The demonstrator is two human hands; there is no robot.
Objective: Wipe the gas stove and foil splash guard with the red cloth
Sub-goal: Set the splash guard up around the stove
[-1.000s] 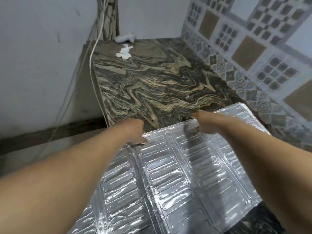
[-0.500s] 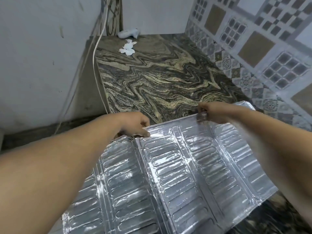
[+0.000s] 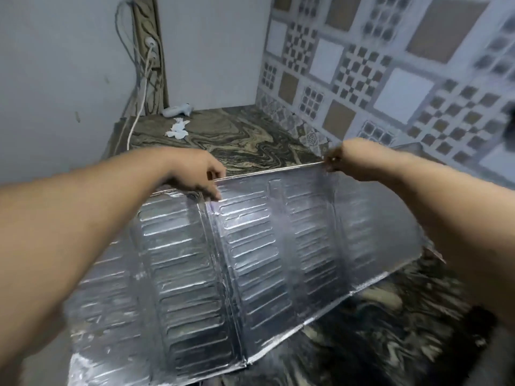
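Note:
The foil splash guard (image 3: 250, 260) is a silver embossed sheet of folding panels, held up over the marbled countertop (image 3: 245, 140). My left hand (image 3: 200, 176) pinches its top edge near the middle fold. At the right end of that top edge my right hand (image 3: 342, 160) grips the foil. The sheet slopes down toward me, its lower edge near the counter. No red cloth and no gas stove are in view.
A white crumpled tissue (image 3: 177, 129) and a white lighter-like tool (image 3: 177, 110) lie at the far left corner of the counter. White cables (image 3: 139, 87) hang from wall sockets. A patterned tiled wall (image 3: 376, 79) runs along the right.
Both hands have lifted the foil guard's top edge higher and tilted it more upright. The camera view has risen, showing more wall.

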